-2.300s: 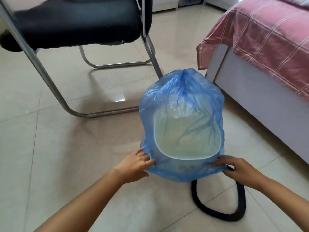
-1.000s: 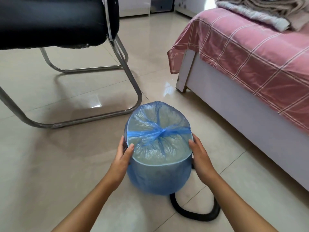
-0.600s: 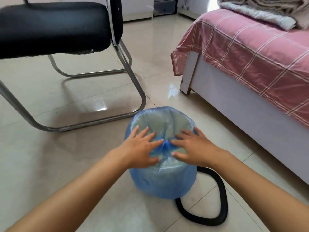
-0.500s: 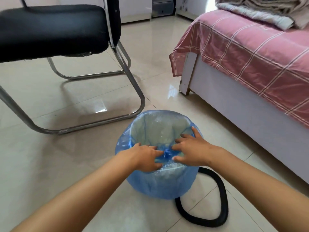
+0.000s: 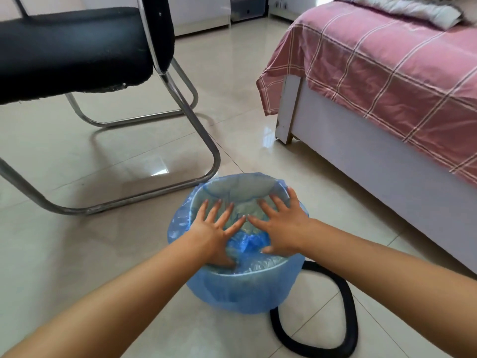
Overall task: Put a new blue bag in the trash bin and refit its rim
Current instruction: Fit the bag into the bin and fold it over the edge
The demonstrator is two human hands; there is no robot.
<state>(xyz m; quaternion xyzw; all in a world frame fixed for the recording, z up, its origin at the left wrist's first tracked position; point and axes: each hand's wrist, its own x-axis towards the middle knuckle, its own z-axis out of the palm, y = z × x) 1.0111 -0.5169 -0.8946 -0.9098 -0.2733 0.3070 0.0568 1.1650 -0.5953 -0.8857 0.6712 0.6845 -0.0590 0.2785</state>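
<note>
A small round trash bin (image 5: 240,277) stands on the tiled floor, wrapped in a thin blue bag (image 5: 232,295) whose edge is folded down over the outside. Both my hands are inside the bin's mouth, palms down, fingers spread flat on the bag. My left hand (image 5: 215,232) presses on the left half and my right hand (image 5: 280,227) on the right half. A bunched blue knot of the bag (image 5: 249,242) shows between them. The black rim ring (image 5: 322,313) lies on the floor to the right of the bin, partly behind it.
A black chair (image 5: 72,50) on a bent chrome frame (image 5: 204,140) stands at the left, its foot bar just behind the bin. A bed with a pink checked sheet (image 5: 387,68) and a white base fills the right side.
The bag's closed end, earlier stretched across the bin's mouth, has sunk into the bin. My hands moved from the bin's sides onto the bag and now lie with fingers spread wider and deeper.
</note>
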